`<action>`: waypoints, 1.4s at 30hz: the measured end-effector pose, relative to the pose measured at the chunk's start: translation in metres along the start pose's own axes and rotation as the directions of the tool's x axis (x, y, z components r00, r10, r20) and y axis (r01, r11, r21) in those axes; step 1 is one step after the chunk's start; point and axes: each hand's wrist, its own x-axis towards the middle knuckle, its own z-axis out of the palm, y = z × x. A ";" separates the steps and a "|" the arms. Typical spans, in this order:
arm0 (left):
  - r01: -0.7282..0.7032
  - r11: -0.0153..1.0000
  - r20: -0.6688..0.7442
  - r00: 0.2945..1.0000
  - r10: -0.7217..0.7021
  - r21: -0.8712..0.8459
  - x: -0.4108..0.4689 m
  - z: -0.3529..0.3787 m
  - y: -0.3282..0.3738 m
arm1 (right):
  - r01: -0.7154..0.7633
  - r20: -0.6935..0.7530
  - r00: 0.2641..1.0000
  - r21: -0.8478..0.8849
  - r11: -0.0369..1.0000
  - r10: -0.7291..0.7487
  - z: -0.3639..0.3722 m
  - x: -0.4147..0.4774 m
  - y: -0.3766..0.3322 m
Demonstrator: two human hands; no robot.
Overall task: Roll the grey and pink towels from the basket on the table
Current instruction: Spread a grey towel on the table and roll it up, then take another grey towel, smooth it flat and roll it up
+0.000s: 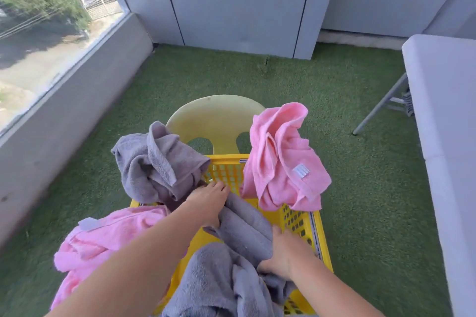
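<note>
Both hands are down in the yellow basket (293, 219), on a grey towel (247, 226).

The right hand (283, 255) has its fingers curled into the grey towel. The left hand (208, 203) lies on the same cloth with fairly straight fingers (whether its thumb pinches, I cannot tell). A pink towel (280, 162) hangs over the far rim. The basket sits on a chair (213, 116), with the table (443, 110) well apart to the right. It looks soft, light, floppy stuff that will sag and trail, so it is best lifted by two corners of one hem.
</note>
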 end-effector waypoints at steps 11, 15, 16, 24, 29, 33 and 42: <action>-0.048 0.998 0.187 0.981 0.053 -0.034 0.087 0.048 0.022 | -0.221 0.229 0.960 0.275 0.936 0.159 0.056 0.057 0.001; 0.027 0.995 0.216 0.976 -0.005 -0.100 0.114 0.052 0.040 | -0.234 0.174 0.968 0.380 0.895 0.179 0.067 0.072 0.007; 0.044 0.988 0.184 0.983 -0.016 -0.148 0.119 0.055 0.044 | -0.244 0.159 0.968 0.392 0.887 0.196 0.072 0.077 0.009; 0.051 0.933 0.196 0.980 0.021 -0.357 0.143 0.075 0.059 | -0.292 0.101 0.956 0.438 0.850 0.276 0.101 0.094 0.019; 0.107 0.914 0.407 0.911 0.068 -0.391 0.142 0.079 0.052 | -0.311 0.144 0.950 0.411 0.857 0.276 0.105 0.096 0.018; 0.050 0.953 0.420 0.904 0.084 -0.298 0.119 0.052 0.038 | -0.272 0.154 0.961 0.370 0.888 0.230 0.101 0.084 0.015; 0.090 0.972 0.375 0.927 -0.002 -0.219 0.016 0.003 -0.009 | -0.064 0.006 0.998 0.325 0.943 0.065 0.040 0.028 -0.003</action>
